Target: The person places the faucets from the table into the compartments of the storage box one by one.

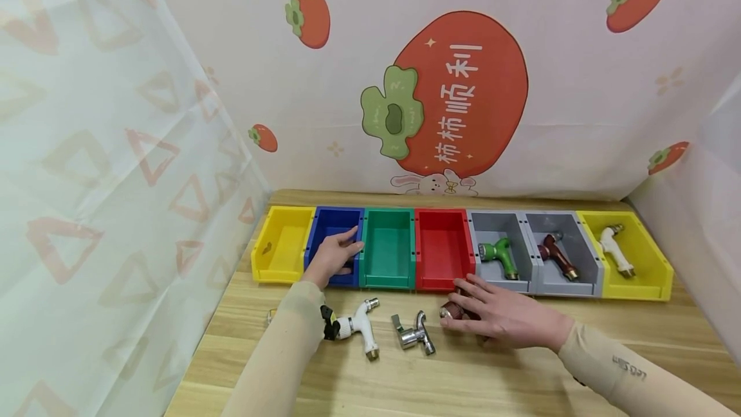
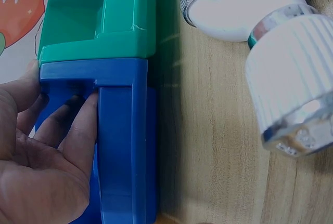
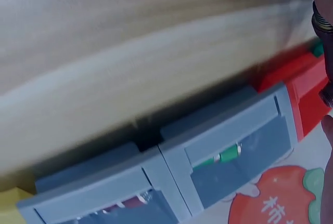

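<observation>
My left hand [image 1: 332, 256] reaches into the blue bin [image 2: 117, 151], fingers extended, fingertips at the side wall shared with the green bin [image 1: 388, 250]. Its fingers hide part of the blue bin's inside. My right hand [image 1: 500, 314] holds a dark red faucet [image 1: 453, 311] just in front of the red bin [image 1: 444, 253]; the hand covers much of it. In the right wrist view only the faucet's dark body and threaded end [image 3: 321, 24] show between the fingers. A white faucet [image 1: 361, 330] and a small chrome faucet [image 1: 412, 334] lie between the hands.
Left of the blue bin stands a yellow bin [image 1: 283, 246]. Towards the right, grey bins hold a green faucet [image 1: 502, 256] and a dark red one [image 1: 557, 257]; a yellow bin holds a white faucet [image 1: 615, 251]. A small object [image 1: 270, 316] peeks out beside the left sleeve.
</observation>
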Demonstrator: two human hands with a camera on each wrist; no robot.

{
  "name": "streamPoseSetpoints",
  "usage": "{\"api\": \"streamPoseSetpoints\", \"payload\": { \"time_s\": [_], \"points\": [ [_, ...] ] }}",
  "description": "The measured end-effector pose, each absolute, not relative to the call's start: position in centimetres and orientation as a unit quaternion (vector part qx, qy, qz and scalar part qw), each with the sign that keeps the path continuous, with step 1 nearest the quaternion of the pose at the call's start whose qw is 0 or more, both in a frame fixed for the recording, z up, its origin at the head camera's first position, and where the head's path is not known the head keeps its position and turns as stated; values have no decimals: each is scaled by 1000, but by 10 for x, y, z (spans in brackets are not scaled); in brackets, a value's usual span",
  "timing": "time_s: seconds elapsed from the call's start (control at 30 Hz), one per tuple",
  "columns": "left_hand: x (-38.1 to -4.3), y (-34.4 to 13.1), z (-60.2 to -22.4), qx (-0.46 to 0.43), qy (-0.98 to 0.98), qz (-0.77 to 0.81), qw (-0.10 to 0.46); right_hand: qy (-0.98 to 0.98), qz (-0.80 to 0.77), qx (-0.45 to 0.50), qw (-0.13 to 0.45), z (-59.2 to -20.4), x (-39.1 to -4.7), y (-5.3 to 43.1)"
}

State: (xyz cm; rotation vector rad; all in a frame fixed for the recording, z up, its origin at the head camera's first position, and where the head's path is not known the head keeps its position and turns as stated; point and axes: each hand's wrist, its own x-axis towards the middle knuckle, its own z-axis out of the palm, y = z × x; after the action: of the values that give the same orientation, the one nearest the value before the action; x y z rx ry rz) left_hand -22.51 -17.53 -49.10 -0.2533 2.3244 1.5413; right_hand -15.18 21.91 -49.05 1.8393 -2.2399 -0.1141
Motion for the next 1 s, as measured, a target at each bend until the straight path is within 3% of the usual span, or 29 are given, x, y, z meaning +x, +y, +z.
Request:
{"api": "streamPoseSetpoints", "payload": {
  "time_s": [0.43,0.77,1.0],
  "points": [
    [-224,-175,-491,-87,818,543,170,-814,-76,564,115,-469,-177,220],
    [-225,-175,-491,-89,818,542,168,-814,-87,553,153,-466,-198,219],
    [-225,-175,-490,-87,820,540,168,-824,-98,542,136,-464,-205,218]
  ]
}}
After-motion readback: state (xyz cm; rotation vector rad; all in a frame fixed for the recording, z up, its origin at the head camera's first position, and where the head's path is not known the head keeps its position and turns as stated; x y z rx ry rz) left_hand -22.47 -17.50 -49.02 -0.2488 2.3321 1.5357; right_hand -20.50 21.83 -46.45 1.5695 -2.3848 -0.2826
